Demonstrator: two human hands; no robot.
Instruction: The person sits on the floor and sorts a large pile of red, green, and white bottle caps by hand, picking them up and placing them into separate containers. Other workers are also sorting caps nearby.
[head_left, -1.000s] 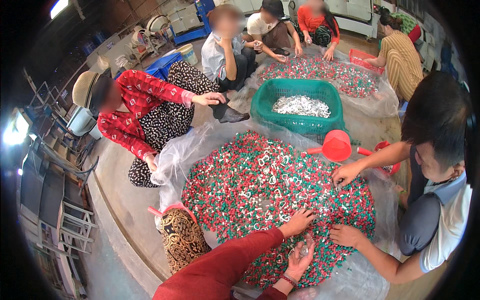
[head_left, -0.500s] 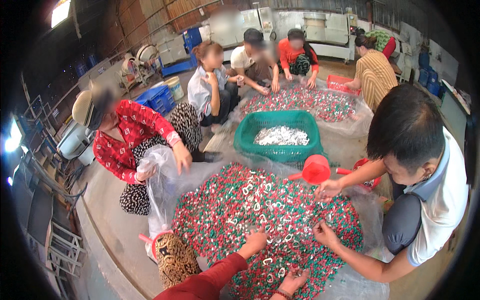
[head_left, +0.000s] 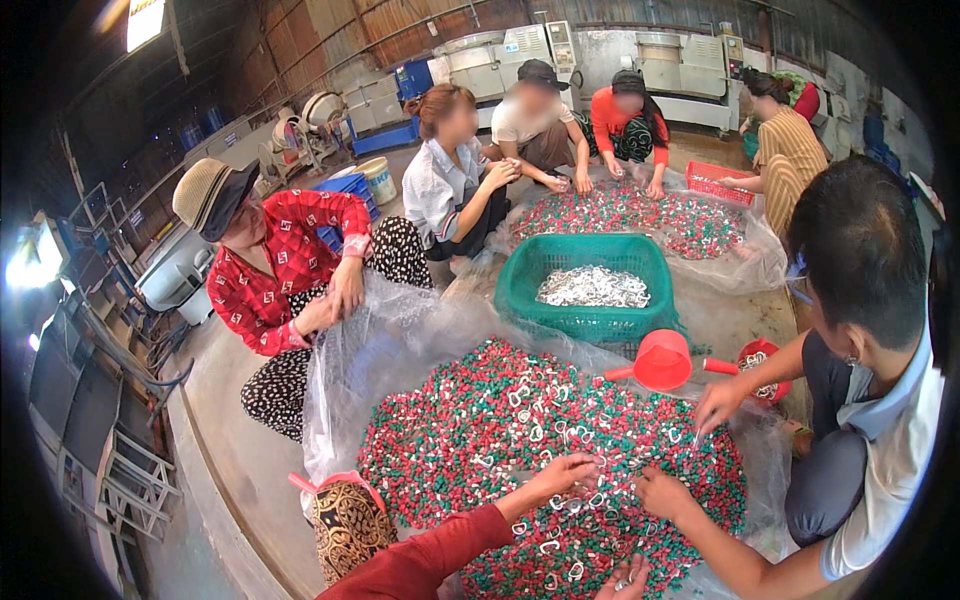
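A large pile of small red, green and white pieces (head_left: 450, 420) lies on clear plastic sheeting, with white rings and loops (head_left: 575, 432) scattered through it. From the lower edge, my left arm in a dark red sleeve reaches across the pile. My left hand (head_left: 565, 476) is just over the middle of it, fingers stretched out to the right, seemingly holding nothing. My right hand (head_left: 625, 580) is at the bottom edge, palm up, its fingers curled round a few pale rings. A co-worker's hand (head_left: 662, 494) touches the pile close by on the right.
A green basket (head_left: 585, 320) of white rings stands beyond the pile. Red scoops (head_left: 664, 360) lie to its right; another red scoop (head_left: 302, 484) is beside my patterned knee (head_left: 350, 535). Co-workers squat left and right, and others surround a second pile (head_left: 620, 215) farther back.
My left hand has lifted from the pile and moved right. My right hand has shifted right and lower. The person at left has brought both hands together; the view has shifted slightly.
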